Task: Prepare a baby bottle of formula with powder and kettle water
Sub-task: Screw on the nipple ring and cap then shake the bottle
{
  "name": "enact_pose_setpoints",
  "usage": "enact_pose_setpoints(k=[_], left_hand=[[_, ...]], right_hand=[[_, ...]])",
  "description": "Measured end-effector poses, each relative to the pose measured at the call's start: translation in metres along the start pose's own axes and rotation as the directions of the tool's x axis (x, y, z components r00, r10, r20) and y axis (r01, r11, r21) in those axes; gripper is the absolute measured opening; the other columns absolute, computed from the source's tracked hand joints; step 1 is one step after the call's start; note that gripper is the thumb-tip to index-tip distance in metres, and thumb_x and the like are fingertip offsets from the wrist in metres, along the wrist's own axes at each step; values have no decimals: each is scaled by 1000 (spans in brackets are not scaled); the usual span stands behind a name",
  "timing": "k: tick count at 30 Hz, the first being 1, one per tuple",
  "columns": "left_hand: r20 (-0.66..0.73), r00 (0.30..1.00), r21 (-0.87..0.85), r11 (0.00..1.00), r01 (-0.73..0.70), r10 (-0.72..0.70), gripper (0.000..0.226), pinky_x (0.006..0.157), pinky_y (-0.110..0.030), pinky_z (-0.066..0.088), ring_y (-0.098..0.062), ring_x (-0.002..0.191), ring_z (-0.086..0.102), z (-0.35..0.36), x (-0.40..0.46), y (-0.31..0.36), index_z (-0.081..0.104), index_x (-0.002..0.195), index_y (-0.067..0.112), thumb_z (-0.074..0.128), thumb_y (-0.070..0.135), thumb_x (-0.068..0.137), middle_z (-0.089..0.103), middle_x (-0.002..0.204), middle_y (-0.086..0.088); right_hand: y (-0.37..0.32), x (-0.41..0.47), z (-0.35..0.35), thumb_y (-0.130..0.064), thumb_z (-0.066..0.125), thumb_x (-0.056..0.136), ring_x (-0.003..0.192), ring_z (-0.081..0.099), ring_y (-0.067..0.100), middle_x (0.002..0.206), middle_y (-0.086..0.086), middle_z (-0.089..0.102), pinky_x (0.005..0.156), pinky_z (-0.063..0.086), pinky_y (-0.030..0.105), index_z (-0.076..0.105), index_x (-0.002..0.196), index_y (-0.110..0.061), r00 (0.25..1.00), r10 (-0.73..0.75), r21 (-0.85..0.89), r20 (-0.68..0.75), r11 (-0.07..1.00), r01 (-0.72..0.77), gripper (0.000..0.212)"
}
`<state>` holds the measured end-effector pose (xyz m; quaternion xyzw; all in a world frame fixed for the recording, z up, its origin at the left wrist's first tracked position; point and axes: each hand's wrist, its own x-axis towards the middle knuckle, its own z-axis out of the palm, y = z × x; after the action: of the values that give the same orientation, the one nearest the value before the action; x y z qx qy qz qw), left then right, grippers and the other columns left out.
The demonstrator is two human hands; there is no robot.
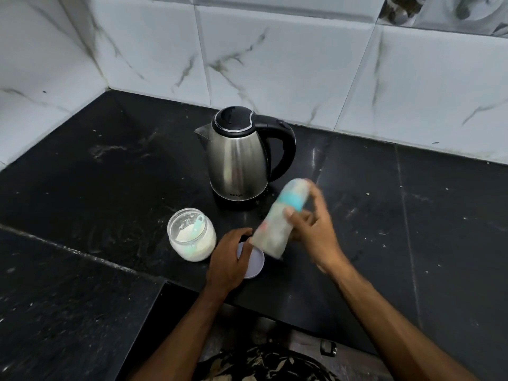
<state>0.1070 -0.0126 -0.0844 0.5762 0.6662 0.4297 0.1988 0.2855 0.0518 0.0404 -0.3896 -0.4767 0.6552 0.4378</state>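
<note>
My right hand [310,229] grips a baby bottle [280,218] with a teal collar and a clear cap. The bottle is tilted and motion-blurred in the air just in front of the kettle. A steel electric kettle [236,158] with a black lid and handle stands on the black counter. To its front left sits an open glass jar of white powder [192,235] with a teal scoop inside. My left hand [231,259] rests on a pale round lid [255,262] lying flat on the counter, fingers curved over its edge.
The black stone counter [412,215] runs left and right, with a step edge near me. White marble-patterned tiles [275,50] form the back wall and the left corner. Small crumbs dot the counter surface.
</note>
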Motion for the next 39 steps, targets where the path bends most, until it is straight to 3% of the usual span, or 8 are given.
enact_pose_setpoints(k=[3, 8, 14, 20, 25, 31, 36, 39], left_hand=[[3, 1000, -3, 1000, -11, 11, 43, 95, -29, 46, -15, 107, 61, 0, -1, 0, 66, 119, 12, 47, 43, 94, 67, 117, 0], [-32, 999, -4, 1000, 13, -13, 43, 95, -24, 45, -4, 106, 57, 0, -1, 6, 66, 117, 17, 45, 47, 96, 66, 114, 8], [38, 999, -36, 999, -22, 23, 37, 92, -35, 48, -20, 104, 63, -2, 0, -2, 64, 119, 12, 63, 33, 89, 68, 114, -4], [-26, 1000, 5, 1000, 10, -10, 41, 94, -14, 41, -1, 106, 56, 0, -1, 7, 67, 116, 17, 46, 46, 96, 65, 114, 10], [37, 999, -8, 1000, -16, 17, 37, 95, -23, 43, -11, 106, 59, 0, 0, -7, 65, 119, 10, 69, 29, 88, 66, 117, 1], [-41, 999, 13, 1000, -4, 5, 41, 94, -10, 38, 0, 105, 55, 0, -1, 7, 67, 116, 16, 47, 46, 96, 63, 113, 13], [38, 999, 15, 999, -31, 30, 34, 96, -26, 44, -8, 106, 58, 1, 0, -10, 65, 119, 12, 67, 29, 90, 64, 118, 4], [-14, 1000, 15, 1000, -26, 26, 37, 94, -17, 41, -8, 105, 59, 0, -1, -2, 66, 117, 14, 54, 40, 94, 66, 115, 4]], right_hand=[[2, -4, 2, -17, 71, 76, 92, 73, 24, 103, 8, 73, 70, 60, 34, 38, 137, -36, 994, 19, -81, 111, 997, -10, 71], [-5, 17, -5, -19, 64, 88, 86, 71, 20, 89, -4, 75, 70, 60, 45, 32, 145, -27, 976, -41, 186, -213, 979, 82, 66], [15, -8, 3, -18, 80, 80, 98, 71, 28, 114, 15, 69, 75, 60, 38, 37, 139, -37, 980, 38, -110, 193, 994, -17, 76], [-6, 21, -4, -17, 63, 91, 86, 72, 17, 88, -6, 75, 67, 62, 40, 31, 146, -25, 967, -47, 214, -249, 972, 103, 64], [9, -8, 4, -22, 76, 78, 97, 72, 27, 111, 12, 70, 74, 60, 35, 36, 136, -39, 981, 44, -107, 191, 994, -24, 73], [-6, 20, -3, -20, 66, 84, 89, 72, 18, 92, -7, 75, 73, 61, 46, 31, 146, -25, 983, -43, 163, -179, 984, 73, 71], [1, -5, 1, -17, 71, 78, 97, 72, 27, 110, 13, 71, 74, 60, 36, 34, 140, -34, 971, 60, -161, 233, 987, -22, 74], [-9, 6, 0, -13, 68, 82, 90, 73, 20, 99, 4, 75, 71, 62, 40, 35, 140, -31, 996, -21, -35, 84, 999, 24, 69]])
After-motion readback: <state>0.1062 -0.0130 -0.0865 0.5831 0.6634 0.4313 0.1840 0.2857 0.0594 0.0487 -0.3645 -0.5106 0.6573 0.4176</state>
